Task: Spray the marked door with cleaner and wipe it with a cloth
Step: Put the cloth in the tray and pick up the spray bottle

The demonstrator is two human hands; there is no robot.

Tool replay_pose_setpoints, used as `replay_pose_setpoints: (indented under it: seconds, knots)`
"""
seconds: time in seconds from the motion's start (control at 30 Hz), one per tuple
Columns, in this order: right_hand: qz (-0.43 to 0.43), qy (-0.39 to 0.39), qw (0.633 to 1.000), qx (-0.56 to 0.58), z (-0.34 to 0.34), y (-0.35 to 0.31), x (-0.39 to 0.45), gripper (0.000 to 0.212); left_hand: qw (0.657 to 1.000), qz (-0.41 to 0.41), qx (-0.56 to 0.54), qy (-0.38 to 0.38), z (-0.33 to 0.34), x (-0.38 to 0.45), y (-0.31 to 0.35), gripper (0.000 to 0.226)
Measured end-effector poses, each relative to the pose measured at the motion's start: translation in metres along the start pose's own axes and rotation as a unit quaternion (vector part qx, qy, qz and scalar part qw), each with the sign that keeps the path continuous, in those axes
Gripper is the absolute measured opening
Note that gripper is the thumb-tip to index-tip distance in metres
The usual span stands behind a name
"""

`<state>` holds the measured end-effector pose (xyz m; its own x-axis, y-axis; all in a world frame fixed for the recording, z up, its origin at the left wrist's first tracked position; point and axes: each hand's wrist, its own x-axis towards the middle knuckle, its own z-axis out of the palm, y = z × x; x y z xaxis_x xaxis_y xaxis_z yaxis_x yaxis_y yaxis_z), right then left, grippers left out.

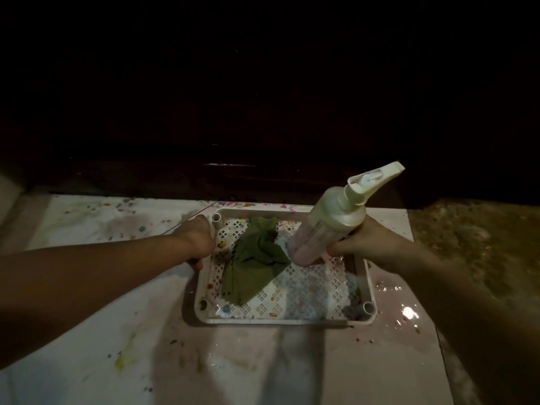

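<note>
1. Two bare hands reach over a white perforated plastic tray [368, 283] that sits on a paint-speckled white sheet [87, 287] on the floor.
2. The right hand [371, 244] wraps its fingers around the lower body of a spray bottle [327, 226], which holds pinkish liquid and has a cream trigger head. The bottle tilts toward the tray's far right corner, its base at or just above the tray floor; contact is hard to judge.
3. The left hand [198, 239] grips the tray's left rim near the far left corner, fingers curled over the edge; its fingertips are mostly hidden behind the knuckles.
4. A crumpled olive-green cloth [254, 264] lies inside the tray, left of centre, its edge just beside the bottle's base.
5. The door [263, 97] beyond the sheet's far edge is almost black; no marks can be made out on it.
6. Wet patches glisten on the sheet by the tray's near right corner.
7. Both forearms are cut off by the frame edges.
</note>
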<state>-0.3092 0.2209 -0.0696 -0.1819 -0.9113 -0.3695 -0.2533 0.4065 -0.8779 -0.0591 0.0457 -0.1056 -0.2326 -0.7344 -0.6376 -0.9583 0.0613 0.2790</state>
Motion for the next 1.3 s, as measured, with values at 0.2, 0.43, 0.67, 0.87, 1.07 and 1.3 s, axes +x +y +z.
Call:
replay_pose_setpoints:
  seconds: [0.2, 0.43, 0.67, 0.87, 1.07, 1.3]
  knots:
    - [0.035, -0.057, 0.997, -0.044, -0.005, -0.015, 0.012, 0.036, 1.000, -0.015, -0.016, -0.007, -0.006, -0.004, -0.009, 0.028]
    - [0.017, -0.089, 0.992, -0.093, 0.007, -0.021, 0.014, 0.051, 0.999, -0.029, -0.035, 0.027, -0.014, 0.008, -0.022, 0.044]
    - [0.009, -0.082, 0.992, -0.091, 0.016, -0.027, 0.027, 0.044, 0.998, -0.025, -0.046, 0.025, -0.018, 0.009, -0.018, 0.033]
    - [-0.012, -0.033, 0.994, -0.100, 0.034, -0.004, 0.034, 0.066, 0.997, -0.020, -0.060, 0.033, -0.020, 0.008, -0.014, 0.027]
    - [-0.026, 0.169, 0.985, -0.020, 0.084, 0.028, 0.027, 0.104, 0.998, -0.027, -0.049, 0.035, -0.022, 0.005, -0.008, 0.029]
    - [-0.044, 0.121, 0.991, -0.036, 0.059, 0.010, 0.044, 0.054, 0.997, -0.025, -0.061, 0.048, -0.026, 0.013, -0.010, 0.020]
